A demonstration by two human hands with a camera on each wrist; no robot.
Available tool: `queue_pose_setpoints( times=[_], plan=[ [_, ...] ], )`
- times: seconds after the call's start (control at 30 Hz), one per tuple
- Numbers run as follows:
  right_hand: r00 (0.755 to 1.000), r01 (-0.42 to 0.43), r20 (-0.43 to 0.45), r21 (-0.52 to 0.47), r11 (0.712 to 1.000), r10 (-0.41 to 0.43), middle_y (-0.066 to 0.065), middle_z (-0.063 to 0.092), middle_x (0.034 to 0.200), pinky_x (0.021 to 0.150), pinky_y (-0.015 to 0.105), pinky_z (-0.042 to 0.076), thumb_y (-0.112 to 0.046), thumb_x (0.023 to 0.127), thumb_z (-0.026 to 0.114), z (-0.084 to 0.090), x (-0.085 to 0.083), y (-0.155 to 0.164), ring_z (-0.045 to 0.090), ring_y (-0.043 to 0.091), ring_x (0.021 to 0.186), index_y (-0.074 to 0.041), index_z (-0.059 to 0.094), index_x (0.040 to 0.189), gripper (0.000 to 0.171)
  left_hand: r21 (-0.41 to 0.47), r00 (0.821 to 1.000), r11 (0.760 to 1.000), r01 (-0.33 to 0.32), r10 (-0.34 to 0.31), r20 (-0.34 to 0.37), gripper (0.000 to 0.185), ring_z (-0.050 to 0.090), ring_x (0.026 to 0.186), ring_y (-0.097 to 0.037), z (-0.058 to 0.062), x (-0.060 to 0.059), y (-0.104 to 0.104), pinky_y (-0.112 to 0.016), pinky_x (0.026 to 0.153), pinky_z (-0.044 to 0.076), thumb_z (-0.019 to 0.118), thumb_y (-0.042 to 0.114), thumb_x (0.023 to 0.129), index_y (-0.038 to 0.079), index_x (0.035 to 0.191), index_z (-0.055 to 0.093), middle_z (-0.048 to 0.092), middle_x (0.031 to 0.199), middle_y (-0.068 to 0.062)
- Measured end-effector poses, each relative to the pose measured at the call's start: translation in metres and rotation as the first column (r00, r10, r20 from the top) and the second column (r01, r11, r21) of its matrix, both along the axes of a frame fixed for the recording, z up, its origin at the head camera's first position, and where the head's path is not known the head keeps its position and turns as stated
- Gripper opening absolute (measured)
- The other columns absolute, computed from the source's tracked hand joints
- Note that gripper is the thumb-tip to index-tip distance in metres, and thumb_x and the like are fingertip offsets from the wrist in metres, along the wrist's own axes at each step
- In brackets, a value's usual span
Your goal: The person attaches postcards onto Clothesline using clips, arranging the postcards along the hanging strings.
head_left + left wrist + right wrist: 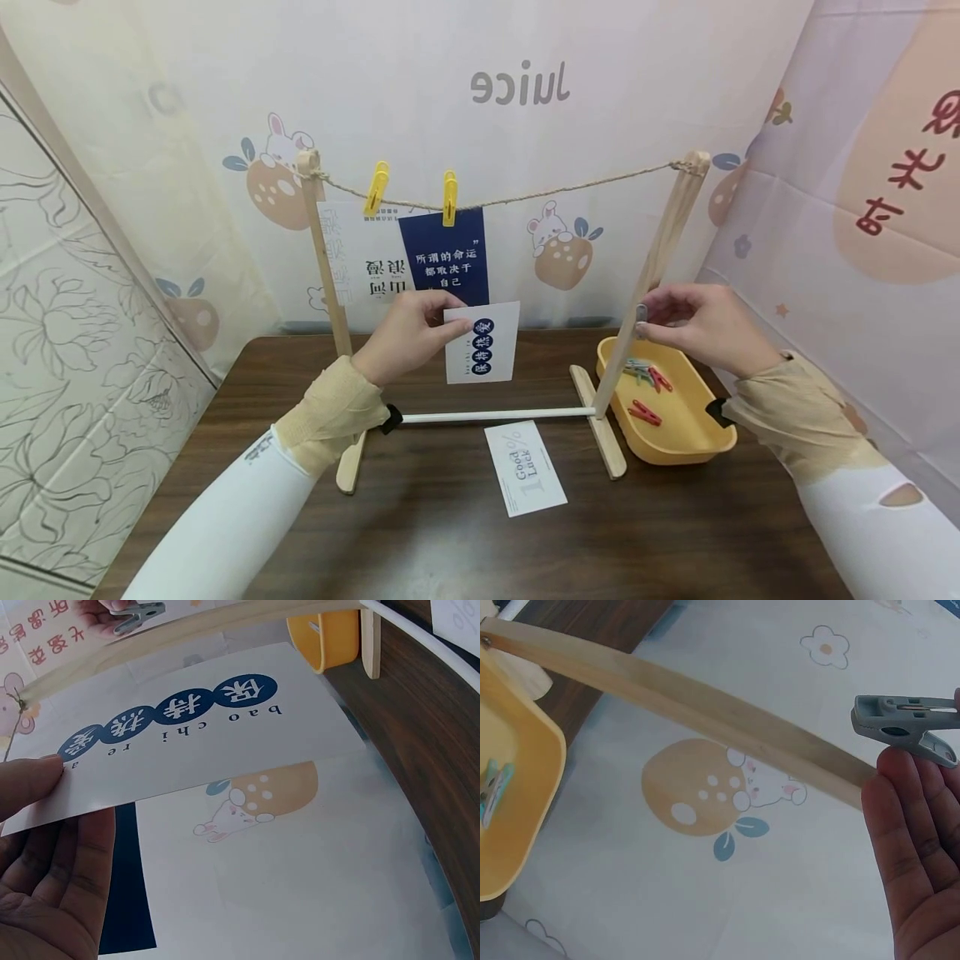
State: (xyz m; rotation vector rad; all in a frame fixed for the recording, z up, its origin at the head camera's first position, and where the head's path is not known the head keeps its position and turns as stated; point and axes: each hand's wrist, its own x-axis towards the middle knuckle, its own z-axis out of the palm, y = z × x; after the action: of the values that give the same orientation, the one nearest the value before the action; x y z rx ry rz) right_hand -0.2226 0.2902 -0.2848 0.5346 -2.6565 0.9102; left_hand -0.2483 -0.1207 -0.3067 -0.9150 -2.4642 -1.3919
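My left hand (408, 333) pinches a white card (482, 342) with blue round characters by its left edge, held up in front of the wooden rack (654, 258). The same card (195, 727) fills the left wrist view, under my thumb (26, 784). My right hand (705, 321) holds a small grey clothespin (641, 312) beside the rack's right post; the right wrist view shows the clothespin (904, 727) at my fingertips. A twine line (570, 190) carries two yellow pegs (449, 198) holding a white card and a dark blue card (446, 254).
A yellow tray (678, 437) with several coloured clothespins (645, 412) sits at the right on the dark wooden table (420, 533). A white "Good Luck" card (525, 467) lies flat in front of the rack. Patterned sheets hang behind and at both sides.
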Motion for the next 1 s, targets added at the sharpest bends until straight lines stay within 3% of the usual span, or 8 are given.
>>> queue_pose_setpoints(
  times=[0.6,1.0],
  plan=[
    [0.994,-0.073,-0.086,-0.063,0.995,0.067,0.014,0.08,0.093,0.071,0.012,0.056,0.0,0.086,0.089,0.008,-0.002,-0.023,0.071,-0.002,0.078,0.0,0.079,0.106,0.021,-0.003,0.997,0.999,-0.039,0.039,-0.061,0.01,0.058,0.072,-0.018,0.016,-0.005,0.004,-0.024,0.063,0.044,0.079,0.007,0.099,0.0,0.107,0.08,0.08,0.096,-0.013],
    [0.994,-0.074,-0.083,-0.095,0.993,0.067,-0.003,0.078,0.088,0.07,0.013,0.055,-0.002,0.086,0.087,0.021,-0.004,-0.036,0.071,0.0,0.078,0.0,0.078,0.106,0.022,0.007,0.993,0.999,-0.045,0.046,-0.112,0.01,0.061,0.071,-0.017,0.026,-0.008,0.009,-0.023,0.062,0.044,0.079,0.007,0.099,-0.001,0.105,0.079,0.081,0.096,-0.015]
  ],
)
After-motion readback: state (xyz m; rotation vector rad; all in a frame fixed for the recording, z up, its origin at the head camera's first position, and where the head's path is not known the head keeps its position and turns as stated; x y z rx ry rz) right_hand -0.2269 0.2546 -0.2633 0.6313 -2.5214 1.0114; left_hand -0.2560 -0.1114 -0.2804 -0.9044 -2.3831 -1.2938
